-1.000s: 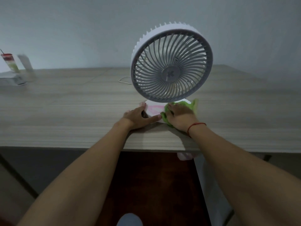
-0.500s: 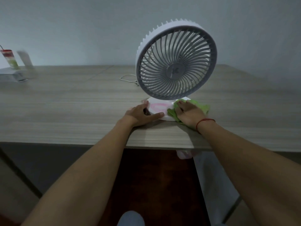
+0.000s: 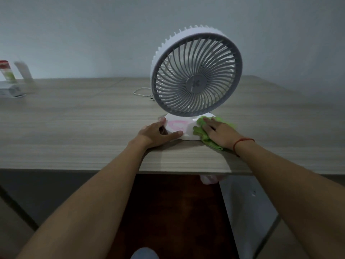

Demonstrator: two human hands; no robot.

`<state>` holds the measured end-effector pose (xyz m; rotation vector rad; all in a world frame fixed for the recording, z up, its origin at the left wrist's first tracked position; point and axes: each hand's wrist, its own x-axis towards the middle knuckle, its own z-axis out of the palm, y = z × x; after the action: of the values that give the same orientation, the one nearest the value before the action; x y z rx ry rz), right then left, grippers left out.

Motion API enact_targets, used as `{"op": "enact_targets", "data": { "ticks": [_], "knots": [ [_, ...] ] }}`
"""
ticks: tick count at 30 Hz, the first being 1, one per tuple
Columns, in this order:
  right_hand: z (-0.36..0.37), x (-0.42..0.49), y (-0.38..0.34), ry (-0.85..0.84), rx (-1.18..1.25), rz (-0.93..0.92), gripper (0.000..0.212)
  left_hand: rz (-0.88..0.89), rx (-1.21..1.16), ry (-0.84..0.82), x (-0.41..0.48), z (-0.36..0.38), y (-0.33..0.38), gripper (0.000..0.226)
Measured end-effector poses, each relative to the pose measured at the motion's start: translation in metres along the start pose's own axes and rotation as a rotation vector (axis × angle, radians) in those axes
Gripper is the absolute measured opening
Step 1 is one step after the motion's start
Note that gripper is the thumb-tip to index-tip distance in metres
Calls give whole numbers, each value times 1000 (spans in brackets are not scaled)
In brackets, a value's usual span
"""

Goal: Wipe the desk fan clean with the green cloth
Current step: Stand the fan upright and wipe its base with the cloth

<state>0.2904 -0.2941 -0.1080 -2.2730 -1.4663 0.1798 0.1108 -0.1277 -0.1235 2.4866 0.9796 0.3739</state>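
Observation:
A white desk fan [image 3: 196, 73] with a grey round grille stands on the wooden desk [image 3: 74, 131]. Pink marks show on its round white base [image 3: 183, 128]. My left hand [image 3: 155, 132] holds the base's left edge, thumb along the front and fingers behind. The green cloth [image 3: 202, 133] lies against the base's right side and onto the desk. My right hand [image 3: 220, 132] presses flat on the cloth with its fingers straight, fingertips at the base's right rim. A red string is round my right wrist.
A thin white cable [image 3: 141, 92] runs behind the fan. At the far left of the desk stand a red-topped bottle [image 3: 6, 71], a pale upright item [image 3: 24, 71] and a white box [image 3: 11, 90]. The desk's front edge runs just under my forearms.
My right hand has slid the green cloth from the front of the base round to its right side. The left hand has kept its hold on the base's left edge.

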Motion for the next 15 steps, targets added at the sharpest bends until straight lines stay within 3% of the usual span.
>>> {"op": "enact_targets", "data": {
  "ticks": [5, 9, 13, 15],
  "knots": [
    [12, 14, -29, 53, -86, -12, 46, -1, 23, -5, 4, -1, -1, 125],
    [22, 1, -43, 43, -16, -102, 43, 15, -29, -14, 5, -6, -5, 127],
    [12, -13, -17, 24, 40, -202, 44, 24, -64, -29, 6, -7, -5, 123],
    [4, -8, 5, 52, 26, -109, 46, 22, -61, -29, 7, -6, -5, 123]
  ]
}}
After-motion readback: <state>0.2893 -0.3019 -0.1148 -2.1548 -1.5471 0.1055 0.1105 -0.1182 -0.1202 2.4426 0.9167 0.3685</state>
